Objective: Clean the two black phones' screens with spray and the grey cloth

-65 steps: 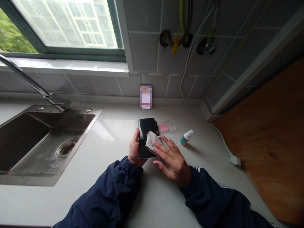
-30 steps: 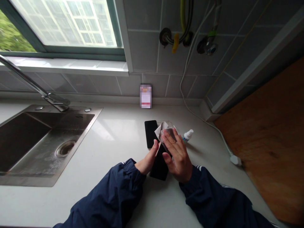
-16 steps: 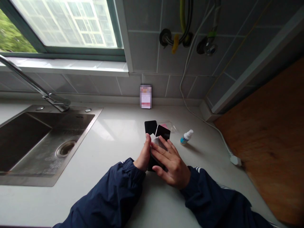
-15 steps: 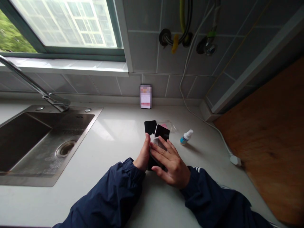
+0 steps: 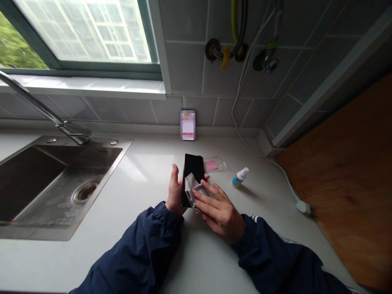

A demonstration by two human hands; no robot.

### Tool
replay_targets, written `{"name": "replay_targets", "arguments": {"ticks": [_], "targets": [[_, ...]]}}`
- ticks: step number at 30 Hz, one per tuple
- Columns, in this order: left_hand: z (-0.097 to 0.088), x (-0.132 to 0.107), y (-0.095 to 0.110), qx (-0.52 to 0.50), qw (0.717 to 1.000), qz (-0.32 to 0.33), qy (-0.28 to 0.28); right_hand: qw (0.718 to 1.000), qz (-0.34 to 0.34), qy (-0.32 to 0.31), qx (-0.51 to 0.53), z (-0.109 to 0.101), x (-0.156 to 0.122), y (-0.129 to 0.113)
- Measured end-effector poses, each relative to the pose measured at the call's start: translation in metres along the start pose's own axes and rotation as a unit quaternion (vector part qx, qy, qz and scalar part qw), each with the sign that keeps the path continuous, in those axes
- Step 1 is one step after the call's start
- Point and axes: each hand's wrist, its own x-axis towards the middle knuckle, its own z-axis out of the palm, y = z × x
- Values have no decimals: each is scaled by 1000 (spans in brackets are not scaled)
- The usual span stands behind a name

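A white stone table (image 5: pixel 131 261) runs in front of you, with a steel sink (image 5: pixel 63 190) on your left. Your left hand (image 5: pixel 176 190) is the nearer to the sink and cradles a black smartphone (image 5: pixel 192 171), closed around it with the thumb raised beside the left edge. The phone stands just right of that palm, its long axis pointing away from you with a slight tilt. Your right hand (image 5: pixel 218 210) lies across its lower part from the right, fingers spread, pressing a grey microfibre cloth (image 5: pixel 192 190) onto the face. Beyond them sit a clear plastic sleeve (image 5: pixel 214 164) and, farther right, a small spray bottle (image 5: pixel 240 177).
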Motion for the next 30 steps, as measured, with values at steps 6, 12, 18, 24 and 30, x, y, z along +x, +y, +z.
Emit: {"name": "replay_targets", "arguments": {"ticks": [6,12,18,24,30], "targets": [[-2,-1,7,16,1000,24,8,999,-25,19,32,-4,2,-4],[-1,-2,20,-1,998,48,37,994,-54,37,88,-4,5,-8],[0,2,21,12,988,130,81,990,-33,-65,118,2,2,-7],[1,3,14,38,993,108,36,977,110,-6,182,2,-1,-2],[1,2,3,44,997,60,4,885,345,-25,310,3,-1,-3]]}}
